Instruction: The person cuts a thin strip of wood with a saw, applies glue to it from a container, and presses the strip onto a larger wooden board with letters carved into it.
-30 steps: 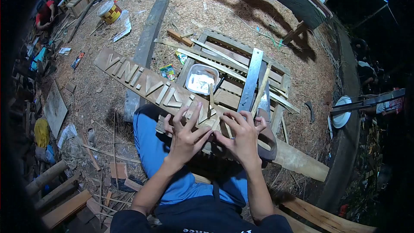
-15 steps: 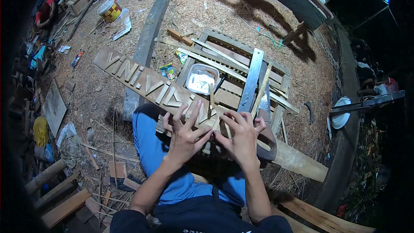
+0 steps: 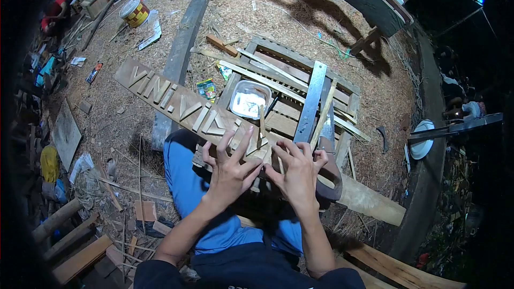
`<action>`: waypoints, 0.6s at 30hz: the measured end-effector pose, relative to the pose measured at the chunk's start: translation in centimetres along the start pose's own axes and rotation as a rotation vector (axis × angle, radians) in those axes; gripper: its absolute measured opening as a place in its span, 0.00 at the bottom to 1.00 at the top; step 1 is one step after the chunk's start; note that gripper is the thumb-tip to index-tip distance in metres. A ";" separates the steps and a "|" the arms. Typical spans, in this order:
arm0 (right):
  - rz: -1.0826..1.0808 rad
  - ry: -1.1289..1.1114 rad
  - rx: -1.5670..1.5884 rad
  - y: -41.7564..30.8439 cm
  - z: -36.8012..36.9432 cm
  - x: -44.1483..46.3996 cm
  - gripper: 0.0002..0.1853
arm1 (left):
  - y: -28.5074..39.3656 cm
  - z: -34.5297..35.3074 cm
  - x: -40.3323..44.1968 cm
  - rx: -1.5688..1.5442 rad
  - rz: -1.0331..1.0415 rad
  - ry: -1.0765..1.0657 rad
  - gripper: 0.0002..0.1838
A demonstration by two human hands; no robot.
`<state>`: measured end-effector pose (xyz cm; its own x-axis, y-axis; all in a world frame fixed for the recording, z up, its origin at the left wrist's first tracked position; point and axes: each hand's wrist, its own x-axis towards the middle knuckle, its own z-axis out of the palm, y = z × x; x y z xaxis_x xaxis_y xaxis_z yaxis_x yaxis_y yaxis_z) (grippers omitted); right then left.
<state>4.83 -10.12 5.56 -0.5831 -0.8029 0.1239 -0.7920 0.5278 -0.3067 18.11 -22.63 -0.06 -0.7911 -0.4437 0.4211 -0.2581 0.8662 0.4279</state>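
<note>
A long wooden board [image 3: 172, 112] lies slantwise in front of my lap, with raised letters [image 3: 153, 91] made of small wood strips along it. My left hand [image 3: 230, 168] rests over the board's lower right part, fingers spread and thumb pointing at my other hand. At the board's near end, my right hand [image 3: 300, 174] is bent with thumb and fingertips around a small pale wood strip [image 3: 277, 161], partly hidden. The two thumbs nearly meet. A thin stick [image 3: 262, 120] stands up just beyond my fingers, beside a clear plastic tub [image 3: 250, 98] with white stuff inside.
A slatted wooden pallet [image 3: 305, 56] carries loose strips, a metal straightedge [image 3: 310, 101] and a handsaw [image 3: 372, 198] lies to the right. A thick beam [image 3: 184, 48] crosses wood shavings. A bucket [image 3: 134, 13] stands farther off; a person in red [image 3: 55, 13] is far left.
My hands stay on the same part of the board, with only slight finger movement. The view has shifted a little. The person at far left has changed posture.
</note>
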 end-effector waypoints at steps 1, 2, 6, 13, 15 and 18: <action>-0.002 -0.002 -0.007 0.0 0.0 -0.1 0.23 | 0.0 0.0 0.0 -0.003 0.000 0.002 0.07; -0.003 -0.004 -0.014 0.0 0.0 -0.1 0.23 | 0.0 0.0 0.0 -0.003 -0.001 0.001 0.07; -0.003 -0.004 -0.027 -0.2 -0.1 -0.1 0.23 | 0.0 0.1 0.0 -0.004 0.002 -0.006 0.07; -0.005 -0.008 -0.036 -0.2 0.0 -0.1 0.24 | -0.2 0.1 0.0 0.004 0.004 -0.015 0.06; -0.012 -0.006 -0.050 -0.3 0.0 -0.2 0.25 | 0.0 0.1 0.0 0.007 -0.003 -0.014 0.06; -0.009 -0.008 -0.064 -0.4 0.3 -0.3 0.25 | -0.1 0.4 -0.5 0.023 -0.001 0.002 0.06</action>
